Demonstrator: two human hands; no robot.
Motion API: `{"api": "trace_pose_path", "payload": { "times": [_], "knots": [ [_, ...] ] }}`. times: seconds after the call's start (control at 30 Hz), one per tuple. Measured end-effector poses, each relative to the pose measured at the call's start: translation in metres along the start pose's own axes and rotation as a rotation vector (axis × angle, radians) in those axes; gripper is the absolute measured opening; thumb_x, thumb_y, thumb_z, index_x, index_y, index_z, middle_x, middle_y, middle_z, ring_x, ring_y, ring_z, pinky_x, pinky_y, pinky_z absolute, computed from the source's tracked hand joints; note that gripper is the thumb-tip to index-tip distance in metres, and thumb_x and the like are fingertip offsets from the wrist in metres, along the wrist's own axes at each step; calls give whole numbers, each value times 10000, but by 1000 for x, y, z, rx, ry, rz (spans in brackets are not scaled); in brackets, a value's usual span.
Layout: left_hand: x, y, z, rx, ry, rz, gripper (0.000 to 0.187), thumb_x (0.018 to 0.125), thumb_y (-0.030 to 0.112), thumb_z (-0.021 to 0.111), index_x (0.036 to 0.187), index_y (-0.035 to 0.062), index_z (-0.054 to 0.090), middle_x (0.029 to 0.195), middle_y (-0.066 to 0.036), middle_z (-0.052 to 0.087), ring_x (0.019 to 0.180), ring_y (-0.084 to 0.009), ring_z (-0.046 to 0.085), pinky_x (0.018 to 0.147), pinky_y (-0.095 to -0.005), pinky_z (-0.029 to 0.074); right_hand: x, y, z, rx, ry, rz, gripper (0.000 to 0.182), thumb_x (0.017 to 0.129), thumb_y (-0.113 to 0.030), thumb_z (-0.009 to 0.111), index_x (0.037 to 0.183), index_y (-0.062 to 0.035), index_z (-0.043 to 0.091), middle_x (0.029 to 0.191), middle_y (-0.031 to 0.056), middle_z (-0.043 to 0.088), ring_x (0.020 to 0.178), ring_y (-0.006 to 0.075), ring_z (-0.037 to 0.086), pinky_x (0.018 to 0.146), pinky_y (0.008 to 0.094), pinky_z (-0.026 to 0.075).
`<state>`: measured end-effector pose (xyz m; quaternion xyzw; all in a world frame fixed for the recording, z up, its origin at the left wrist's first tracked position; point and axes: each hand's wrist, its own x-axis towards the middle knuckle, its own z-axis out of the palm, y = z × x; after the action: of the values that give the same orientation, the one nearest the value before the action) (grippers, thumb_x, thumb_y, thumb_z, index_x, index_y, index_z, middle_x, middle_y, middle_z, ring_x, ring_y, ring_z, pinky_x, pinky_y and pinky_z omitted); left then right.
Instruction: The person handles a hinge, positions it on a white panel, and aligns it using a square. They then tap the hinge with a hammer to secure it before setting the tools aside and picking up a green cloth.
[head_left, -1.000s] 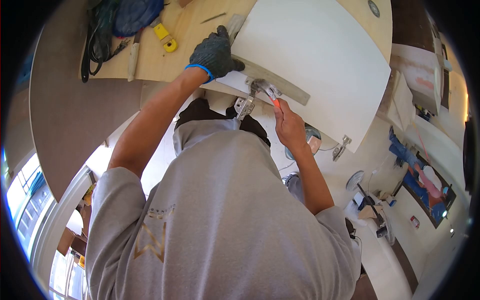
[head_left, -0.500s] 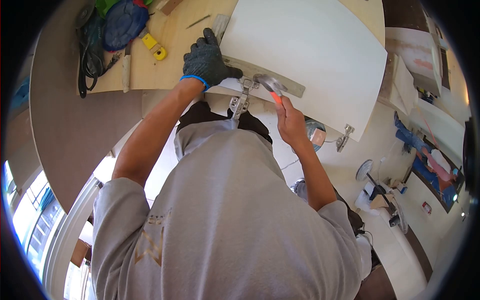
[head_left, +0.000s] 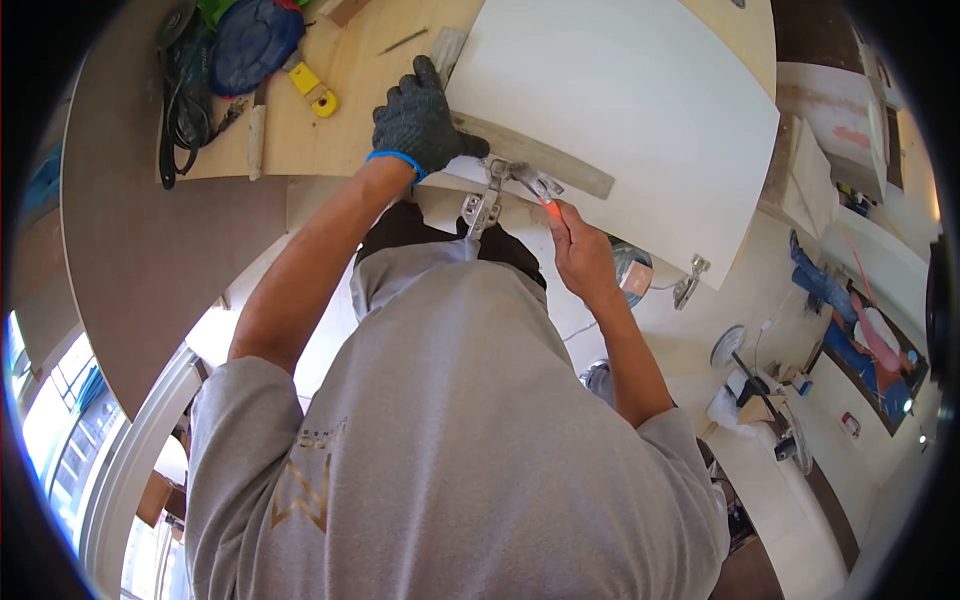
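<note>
My left hand (head_left: 418, 122), in a dark knitted glove with a blue cuff, lies spread at the near left corner of a white panel (head_left: 620, 110). Its thumb stretches along a flat grey strip (head_left: 560, 163) to a metal cabinet hinge (head_left: 484, 205) on the panel's near edge. Bare, my right hand (head_left: 582, 255) is closed round the orange handle of a hammer (head_left: 540, 188). The hammer's head is down at the hinge's mounting end. Another hinge (head_left: 690, 282) juts from the panel's right end.
On the wooden worktable (head_left: 340, 140) at left lie a yellow-handled tool (head_left: 312, 88), a corded power tool (head_left: 185, 110), a blue bundle (head_left: 255, 45) and a chisel-like tool (head_left: 256, 140). Below is a round bucket (head_left: 630, 268). A person (head_left: 865, 330) is at far right, near a standing fan (head_left: 730, 346).
The hammer head has come down from above the strip onto the hinge, its handle turning slightly. My left hand stays on the panel. The view has shifted slightly.
</note>
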<state>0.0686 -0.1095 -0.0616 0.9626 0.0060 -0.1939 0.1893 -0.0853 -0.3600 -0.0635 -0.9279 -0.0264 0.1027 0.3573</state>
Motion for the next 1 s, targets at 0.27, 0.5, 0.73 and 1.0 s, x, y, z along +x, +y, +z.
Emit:
{"api": "trace_pose_path", "payload": {
  "times": [0.27,0.5,0.73,1.0],
  "knots": [
    [-2,1,1,-15,2,-8,1355,557,523,945,1506,-72,182,1322,-310,518,1224,-456,542,984,-573,460,55,-8,-5,-14,-9,262,715,894,-337,752,1481,-70,443,743,209,676,736,399,680,692,467,518],
    [-1,-7,-1,7,-21,34,1424,565,549,933,1548,-94,127,1361,-336,506,1229,-489,544,1004,-526,483,54,7,11,-54,33,218,643,870,-367,770,1424,-151,525,801,189,701,759,398,682,689,485,521],
    [-2,-2,-5,47,-76,24,1370,625,564,896,1554,-90,129,1381,-351,486,1260,-484,527,1046,-515,455,55,2,8,-43,46,235,521,919,-361,725,1340,-99,567,792,192,687,711,368,679,660,455,512],
    [28,-53,3,-77,-1,181,984,790,483,778,1520,-33,365,1427,-312,523,1302,-441,536,1095,-449,431,67,5,11,-167,67,269,325,959,-356,658,1149,-115,554,818,186,700,809,452,667,686,559,503]
  ]
}}
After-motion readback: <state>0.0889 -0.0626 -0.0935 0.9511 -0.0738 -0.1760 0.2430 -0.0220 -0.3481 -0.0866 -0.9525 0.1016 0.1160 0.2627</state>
